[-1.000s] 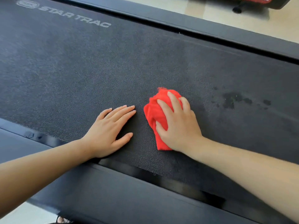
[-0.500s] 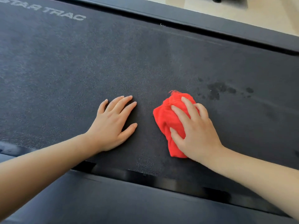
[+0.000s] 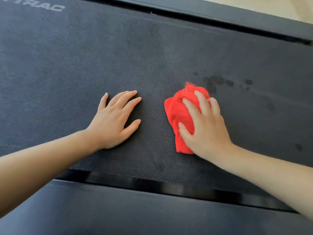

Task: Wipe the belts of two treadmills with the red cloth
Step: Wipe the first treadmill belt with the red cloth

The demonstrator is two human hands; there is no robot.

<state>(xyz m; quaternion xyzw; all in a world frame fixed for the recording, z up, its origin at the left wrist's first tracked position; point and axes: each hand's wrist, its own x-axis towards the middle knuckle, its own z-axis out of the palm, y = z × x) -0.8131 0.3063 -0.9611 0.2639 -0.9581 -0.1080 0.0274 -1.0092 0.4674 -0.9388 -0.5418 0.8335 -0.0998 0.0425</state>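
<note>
Dark textured treadmill belt (image 3: 152,53) fills my view, with black side rails (image 3: 152,209) near and far and part of a pale logo (image 3: 42,6) at top left. My left hand (image 3: 113,122) lies flat on the belt, fingers (image 3: 130,100) spread, holding nothing. My right hand (image 3: 205,128) presses the bunched red cloth (image 3: 179,112) onto the belt, fingers slightly apart over it. Dark wet spots (image 3: 218,81) sit just beyond the cloth.
</note>
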